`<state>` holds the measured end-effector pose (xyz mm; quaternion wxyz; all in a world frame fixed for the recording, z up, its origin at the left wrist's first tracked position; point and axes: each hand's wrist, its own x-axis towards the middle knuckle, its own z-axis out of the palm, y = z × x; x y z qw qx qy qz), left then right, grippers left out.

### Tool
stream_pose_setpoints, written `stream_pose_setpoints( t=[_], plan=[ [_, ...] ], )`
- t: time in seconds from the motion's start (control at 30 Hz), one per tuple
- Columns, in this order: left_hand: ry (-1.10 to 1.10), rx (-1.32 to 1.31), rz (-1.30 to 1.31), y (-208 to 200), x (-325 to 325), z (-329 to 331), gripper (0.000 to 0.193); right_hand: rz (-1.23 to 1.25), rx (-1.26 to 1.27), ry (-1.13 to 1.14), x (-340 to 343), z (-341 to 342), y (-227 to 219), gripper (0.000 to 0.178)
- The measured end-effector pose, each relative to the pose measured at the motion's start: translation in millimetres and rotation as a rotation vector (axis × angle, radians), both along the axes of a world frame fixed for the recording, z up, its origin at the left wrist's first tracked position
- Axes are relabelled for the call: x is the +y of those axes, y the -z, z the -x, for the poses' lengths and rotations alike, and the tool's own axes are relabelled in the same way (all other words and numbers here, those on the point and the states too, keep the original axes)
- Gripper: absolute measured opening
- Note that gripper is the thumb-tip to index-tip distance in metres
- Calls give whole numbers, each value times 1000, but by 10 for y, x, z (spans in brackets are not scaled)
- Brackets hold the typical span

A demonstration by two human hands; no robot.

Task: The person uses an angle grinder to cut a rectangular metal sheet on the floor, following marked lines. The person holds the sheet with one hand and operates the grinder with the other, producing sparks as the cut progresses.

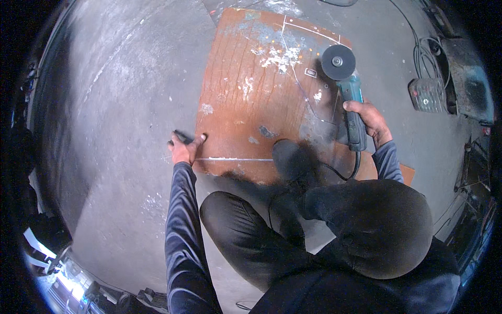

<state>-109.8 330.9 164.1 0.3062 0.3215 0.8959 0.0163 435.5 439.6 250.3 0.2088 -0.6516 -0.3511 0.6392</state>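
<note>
An angle grinder [351,102], with a teal and black body, is held in my right hand [372,119], my thumb across its top. Its round dark disc [338,62] faces up over the right part of a rust-brown metal sheet [235,115] on the floor. My left hand [184,152] is at the sheet's left edge, thumb on the metal. Between thumb and fingers is a small dark object [183,137] whose kind I cannot make out. Pale lines mark the sheet, one along its near side and others at the far right.
The grinder's black cord [357,166] bends down beside my shoe [291,158], which is on the sheet's near part. A dark box [428,95] and looped cables [430,58] stand at the right. Bright-lit equipment [70,282] sits at lower left. Grey concrete floor [125,120] surrounds the sheet.
</note>
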Motion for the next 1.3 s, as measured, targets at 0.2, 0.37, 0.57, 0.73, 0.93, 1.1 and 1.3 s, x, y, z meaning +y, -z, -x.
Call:
stream_pose_setpoints(
  t=[0.2, 0.37, 0.57, 0.73, 0.93, 1.1, 1.3],
  plan=[
    [20, 54, 124, 266, 169, -146, 144, 10, -68, -19, 254, 243, 17, 64],
    [2, 2, 78, 256, 139, -183, 142, 95, -3, 57, 316, 300, -104, 68],
    [93, -59, -3, 496, -92, 77, 145, 77, 8, 201, 384, 408, -434, 71],
    [144, -24, 61, 553, -42, 38, 149, 57, 31, 378, 363, 314, -563, 67],
    [-206, 6, 238, 1417, 72, 386, 133, -234, 74, 539, 399, 307, -520, 46],
    [-373, 10, 197, 1924, 150, 584, 112, -421, 110, 646, -37, 170, -744, 49],
    [-411, 18, 239, 1824, 373, 63, 96, -544, 182, 773, -722, -7, -1199, 49]
  ],
)
